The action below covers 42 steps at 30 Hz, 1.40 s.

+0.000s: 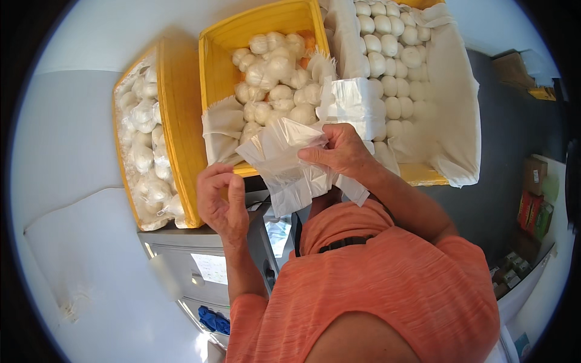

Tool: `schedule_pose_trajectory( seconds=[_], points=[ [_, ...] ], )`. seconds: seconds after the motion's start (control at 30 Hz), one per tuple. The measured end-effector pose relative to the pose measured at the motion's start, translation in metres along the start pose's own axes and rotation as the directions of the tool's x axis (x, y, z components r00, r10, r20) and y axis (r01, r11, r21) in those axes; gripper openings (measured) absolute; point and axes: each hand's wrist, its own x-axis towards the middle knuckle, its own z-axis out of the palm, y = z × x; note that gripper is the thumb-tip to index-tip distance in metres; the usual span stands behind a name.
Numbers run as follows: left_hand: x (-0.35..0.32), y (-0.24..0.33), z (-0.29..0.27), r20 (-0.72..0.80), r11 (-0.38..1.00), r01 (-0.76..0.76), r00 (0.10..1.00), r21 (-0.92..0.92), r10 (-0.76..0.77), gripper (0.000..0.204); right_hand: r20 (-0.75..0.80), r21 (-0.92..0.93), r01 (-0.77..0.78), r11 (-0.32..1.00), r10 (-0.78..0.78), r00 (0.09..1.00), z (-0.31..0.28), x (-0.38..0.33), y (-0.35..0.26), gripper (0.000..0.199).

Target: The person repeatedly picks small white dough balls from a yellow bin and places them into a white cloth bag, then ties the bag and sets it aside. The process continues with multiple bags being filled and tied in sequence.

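My right hand (342, 148) pinches a thin clear plastic bag (290, 175) by its upper right edge, between thumb and fingers. The bag hangs loose and crumpled in front of my body and looks flat. To its left, my left hand (221, 199) is raised with its fingers bent and thumb apart, holding nothing. Beyond the bag stands a yellow crate (209, 66) with plastic-wrapped round white buns (278, 66) in it. A stack of clear plastic bags (351, 100) lies over the edge between this crate and the one at its right.
The right crate (423, 175), lined with white cloth (457, 121), holds rows of unwrapped white buns (396, 85). Another yellow crate (181, 133) at the left is filled with bagged buns (142, 151). Below it is a grey cabinet (175, 242). Boxes (532, 175) stand at the far right.
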Motion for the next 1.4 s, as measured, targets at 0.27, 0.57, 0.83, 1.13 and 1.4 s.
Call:
schedule_pose_trajectory(
  seconds=[0.27,0.57,0.83,1.13,1.4],
  points=[
    [0.031,-0.005,0.131,0.709,0.913,0.330,0.702,-0.241,-0.067,0.015,-0.014,-0.181,0.145,0.973,-0.150,0.989,-0.065,-0.021,-0.028,0.028],
    [0.061,-0.050,0.200,0.532,0.972,0.207,0.814,0.110,-0.234,0.020,-0.612,0.549,0.323,0.771,0.107,0.784,-0.217,-0.005,-0.002,0.014],
    [0.081,-0.035,0.288,0.519,0.995,-0.073,0.854,0.068,0.027,0.036,-0.217,0.090,-0.012,0.996,0.032,0.976,-0.210,0.002,-0.019,0.018],
    [0.079,-0.037,0.276,0.381,0.976,0.084,0.911,0.199,-0.156,0.021,-0.918,-0.147,-0.730,0.667,0.184,0.352,-0.486,0.121,0.178,0.071],
    [0.080,-0.037,0.283,0.260,0.888,0.432,0.849,0.161,-0.460,0.024,-0.932,-0.268,-0.676,0.686,-0.006,0.363,-0.450,0.179,0.148,0.067]
  ],
)
